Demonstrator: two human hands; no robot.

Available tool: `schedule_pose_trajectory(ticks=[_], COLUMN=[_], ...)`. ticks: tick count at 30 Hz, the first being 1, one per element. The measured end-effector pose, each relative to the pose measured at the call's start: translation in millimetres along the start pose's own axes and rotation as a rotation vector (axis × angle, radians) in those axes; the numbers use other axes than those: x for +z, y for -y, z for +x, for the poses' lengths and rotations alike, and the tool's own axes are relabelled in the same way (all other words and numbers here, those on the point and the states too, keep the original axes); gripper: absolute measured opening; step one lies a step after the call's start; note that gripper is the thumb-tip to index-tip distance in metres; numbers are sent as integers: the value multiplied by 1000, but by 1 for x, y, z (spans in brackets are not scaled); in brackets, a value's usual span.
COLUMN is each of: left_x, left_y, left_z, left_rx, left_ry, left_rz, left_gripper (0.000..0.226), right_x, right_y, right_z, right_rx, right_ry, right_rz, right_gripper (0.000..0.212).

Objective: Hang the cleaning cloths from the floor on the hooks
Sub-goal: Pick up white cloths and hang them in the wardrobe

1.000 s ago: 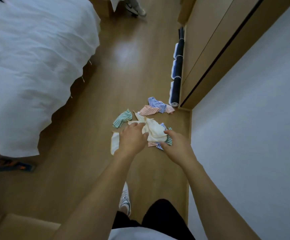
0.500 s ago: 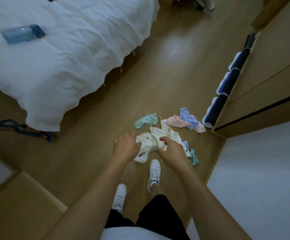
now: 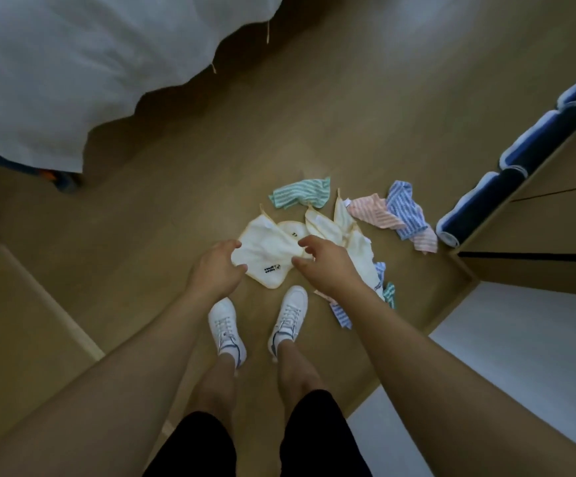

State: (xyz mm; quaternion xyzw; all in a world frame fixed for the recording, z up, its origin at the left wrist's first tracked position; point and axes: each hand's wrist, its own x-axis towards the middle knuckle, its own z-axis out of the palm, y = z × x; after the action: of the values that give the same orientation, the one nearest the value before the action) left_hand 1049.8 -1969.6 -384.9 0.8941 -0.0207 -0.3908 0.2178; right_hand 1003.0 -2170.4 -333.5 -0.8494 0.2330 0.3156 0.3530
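A heap of small cleaning cloths lies on the wooden floor in front of my feet. I hold one white cloth (image 3: 266, 247) with yellow trim and a small dark print, stretched between both hands just above the heap. My left hand (image 3: 216, 268) pinches its left edge and my right hand (image 3: 329, 266) grips its right edge. More white cloths (image 3: 352, 237) lie behind it. A green striped cloth (image 3: 300, 196), a pink striped cloth (image 3: 371, 210) and a blue striped cloth (image 3: 404, 210) lie farther back. Other striped cloths (image 3: 341, 315) peek out under my right forearm. No hooks are in view.
A bed with a white cover (image 3: 73, 80) fills the upper left. Rolled dark blue mats (image 3: 486, 208) line the foot of a wooden wardrobe (image 3: 555, 222) on the right, above a white wall (image 3: 520, 356). A brown box (image 3: 14, 321) stands at lower left. My white shoes (image 3: 226, 325) stand close to the heap.
My view has tilted down towards my feet. The bunched white cloth has come out of the heap and now hangs spread flat between my two hands.
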Motion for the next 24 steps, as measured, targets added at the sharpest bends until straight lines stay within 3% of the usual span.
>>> schedule_pose_trajectory(ticks=[13,20,24], left_x=[178,235,250], left_y=[134,156,154], left_z=[276,390,418], left_rx=[71,72,51], left_ry=[47,-38,-151], left_rz=[108,76,36], left_gripper=[63,55,50], right_x=[191,247,265], right_y=[-140,-175,-175], right_z=[294,417,457], right_rx=[108,50,19], right_ry=[17,-71,-84], right_rz=[18,158,101], right_gripper=[37,34,29])
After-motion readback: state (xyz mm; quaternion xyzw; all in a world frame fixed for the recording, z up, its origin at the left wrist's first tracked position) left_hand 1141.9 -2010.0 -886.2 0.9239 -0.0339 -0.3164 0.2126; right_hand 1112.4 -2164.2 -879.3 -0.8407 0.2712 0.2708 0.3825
